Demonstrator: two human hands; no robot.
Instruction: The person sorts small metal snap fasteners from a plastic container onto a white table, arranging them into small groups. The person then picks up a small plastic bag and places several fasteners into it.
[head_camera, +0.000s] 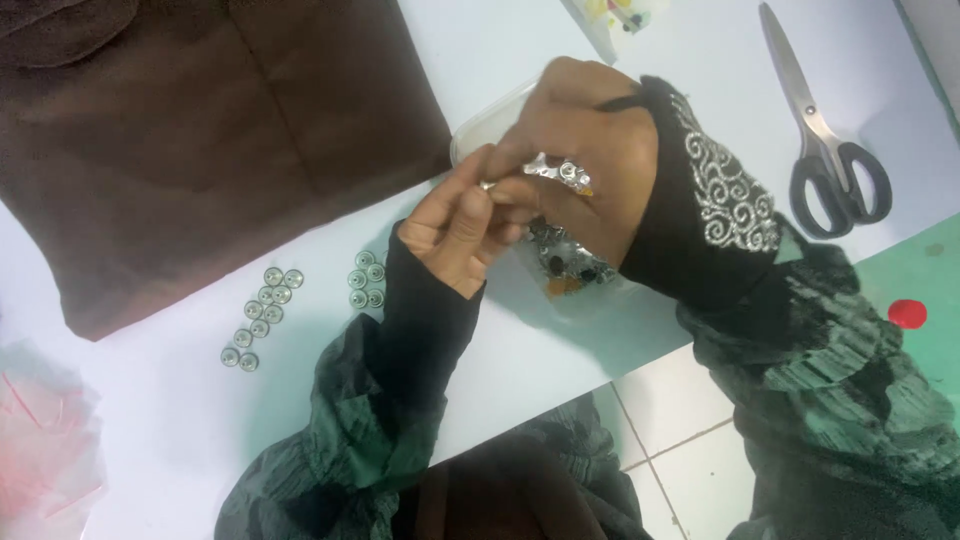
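The person sits at a pale blue table (180, 440) and both hands meet over a clear plastic box (480, 128). The left hand (462, 225) is curled, with the thumb and first fingers pinched on something very small at the fingertips; I cannot tell what it is, maybe a small metal piece. The right hand (590, 150) bends over from the other side. It grips a small shiny strip (558, 172), something like crinkled foil or clear wrapping with silver pieces in it, and its fingertips touch those of the left hand. Both wrists are covered by black sleeves, and the right sleeve has silver swirl embroidery (730, 200).

Just under the hands, partly hidden by them, lies a small clear bag (570, 265) with dark and orange bits inside.

To the left of the left forearm, on the table, lie two groups of round silver buttons: a longer group (262, 315) in a slanted line and a smaller cluster (366, 279) near the sleeve. Above them a large piece of dark brown fabric (200, 130) is spread flat, reaching up to the box.

Well apart on the right lie scissors (825, 130) with black handles, closed. A small red round thing (907, 313) sits on a green surface at the right edge.
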